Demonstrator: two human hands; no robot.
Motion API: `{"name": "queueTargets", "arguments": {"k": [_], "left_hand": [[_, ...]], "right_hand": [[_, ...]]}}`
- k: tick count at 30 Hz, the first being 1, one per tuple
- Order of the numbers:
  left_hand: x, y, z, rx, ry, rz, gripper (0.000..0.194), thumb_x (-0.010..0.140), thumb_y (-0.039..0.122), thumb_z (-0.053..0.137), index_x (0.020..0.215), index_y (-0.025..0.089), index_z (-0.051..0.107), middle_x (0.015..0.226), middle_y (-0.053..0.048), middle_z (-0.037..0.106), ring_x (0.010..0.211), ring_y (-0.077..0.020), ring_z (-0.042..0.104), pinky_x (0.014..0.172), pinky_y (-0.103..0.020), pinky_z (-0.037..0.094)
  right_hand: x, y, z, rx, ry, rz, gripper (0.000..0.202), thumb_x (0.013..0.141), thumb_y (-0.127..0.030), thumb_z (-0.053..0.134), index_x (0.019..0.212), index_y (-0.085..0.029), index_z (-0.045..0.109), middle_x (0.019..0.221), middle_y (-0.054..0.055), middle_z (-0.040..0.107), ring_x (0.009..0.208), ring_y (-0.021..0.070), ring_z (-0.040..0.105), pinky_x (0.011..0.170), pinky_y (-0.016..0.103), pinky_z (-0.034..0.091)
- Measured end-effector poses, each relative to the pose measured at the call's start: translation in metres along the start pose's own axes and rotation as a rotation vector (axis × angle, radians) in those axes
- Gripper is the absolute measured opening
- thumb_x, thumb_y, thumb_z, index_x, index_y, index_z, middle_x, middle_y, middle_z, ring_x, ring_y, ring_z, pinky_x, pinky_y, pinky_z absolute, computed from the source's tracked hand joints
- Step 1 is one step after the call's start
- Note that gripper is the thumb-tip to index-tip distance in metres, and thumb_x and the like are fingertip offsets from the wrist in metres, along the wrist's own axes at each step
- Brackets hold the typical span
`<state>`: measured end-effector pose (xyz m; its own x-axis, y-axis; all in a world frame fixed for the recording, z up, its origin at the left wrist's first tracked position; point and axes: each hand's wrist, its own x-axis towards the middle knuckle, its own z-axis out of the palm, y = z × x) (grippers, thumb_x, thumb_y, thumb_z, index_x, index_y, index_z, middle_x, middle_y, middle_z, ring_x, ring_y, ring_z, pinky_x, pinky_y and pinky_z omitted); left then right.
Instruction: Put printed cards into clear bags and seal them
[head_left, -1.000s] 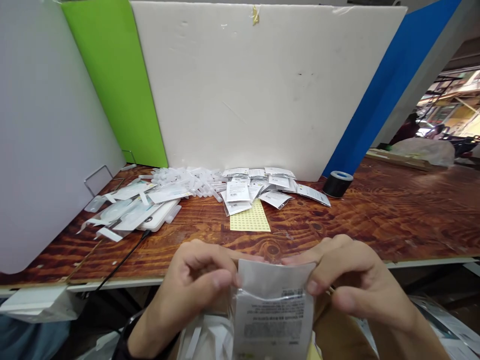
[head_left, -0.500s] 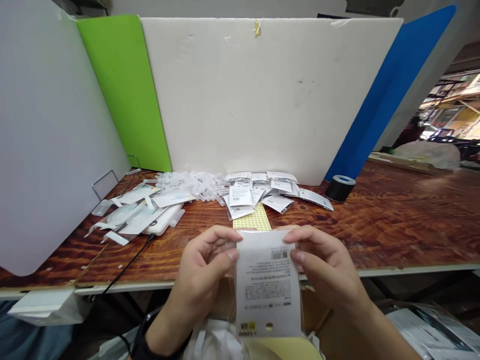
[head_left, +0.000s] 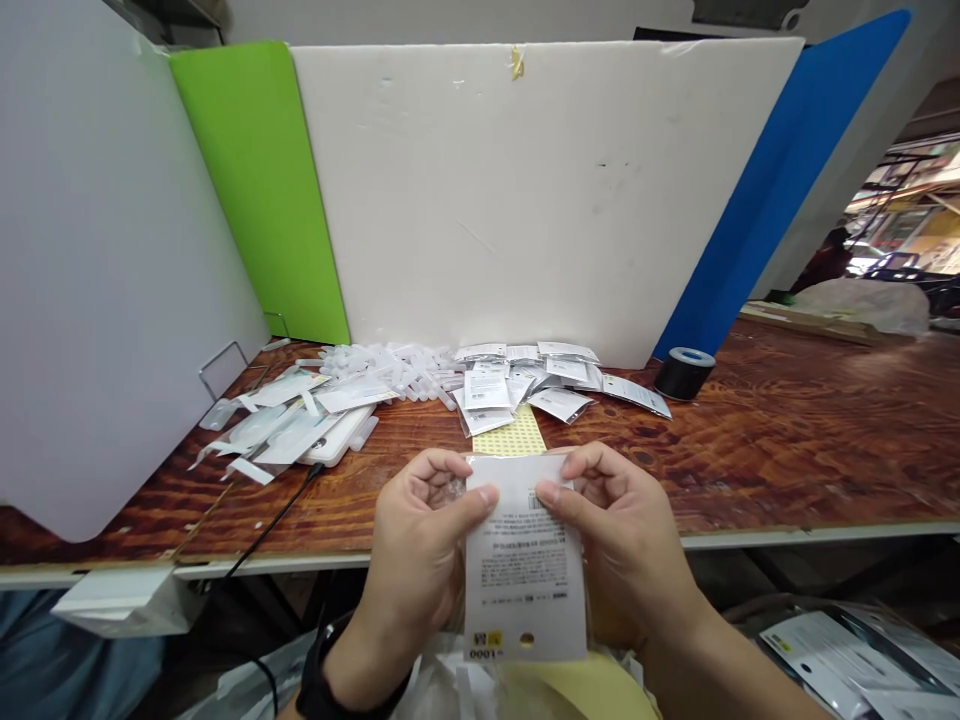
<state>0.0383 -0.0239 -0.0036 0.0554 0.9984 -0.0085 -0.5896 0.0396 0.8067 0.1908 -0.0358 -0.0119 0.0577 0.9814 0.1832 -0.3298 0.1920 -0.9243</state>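
A white printed card in a clear sleeve [head_left: 525, 580] hangs between my hands below the table's front edge, its text upside down. My left hand [head_left: 427, 530] pinches its upper left corner, thumb on the printed face. At the upper right, my right hand [head_left: 619, 520] grips it the same way, with the thumb partly over the barcode. Beyond them, a yellow sticker sheet [head_left: 514, 436] lies on the table, and a pile of similar packed cards [head_left: 487, 390] rests at its far end.
Clear plastic tubes [head_left: 405, 368] are heaped left of the packs. Loose film and papers [head_left: 289, 420] lie on a white device with a black cable. A black tape roll [head_left: 684, 374] stands at the right. Upright boards [head_left: 525, 200] close off the back. More packages [head_left: 847, 665] lie low right.
Both thumbs have slid inward over the card, and the hands are closer together. The card has shifted slightly left and up. The view has moved a little.
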Motion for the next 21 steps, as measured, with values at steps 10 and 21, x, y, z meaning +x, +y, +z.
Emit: {"name": "queueTargets", "arguments": {"k": [10,21], "left_hand": [[-0.001,0.011,-0.001,-0.102,0.017,-0.151,0.039,0.05,0.01,0.081,0.072,0.016,0.049,0.06,0.002,0.063,0.049,-0.0101,0.058,0.051,-0.021,0.049],[0.004,-0.003,-0.01,0.163,0.002,0.115,0.024,0.064,0.021,0.078,0.08,0.017,0.06,0.062,0.004,0.061,0.053,-0.0089,0.054,0.05,-0.019,0.045]], "right_hand": [[0.003,0.003,0.017,0.282,-0.017,0.261,0.035,0.06,-0.022,0.083,0.071,-0.02,0.05,0.063,-0.003,0.061,0.055,0.0115,0.055,0.051,0.023,0.044],[0.005,0.018,0.007,-0.132,-0.027,-0.062,0.014,0.074,-0.031,0.072,0.081,-0.019,0.068,0.079,0.002,0.063,0.067,0.0142,0.055,0.055,0.024,0.041]]}}
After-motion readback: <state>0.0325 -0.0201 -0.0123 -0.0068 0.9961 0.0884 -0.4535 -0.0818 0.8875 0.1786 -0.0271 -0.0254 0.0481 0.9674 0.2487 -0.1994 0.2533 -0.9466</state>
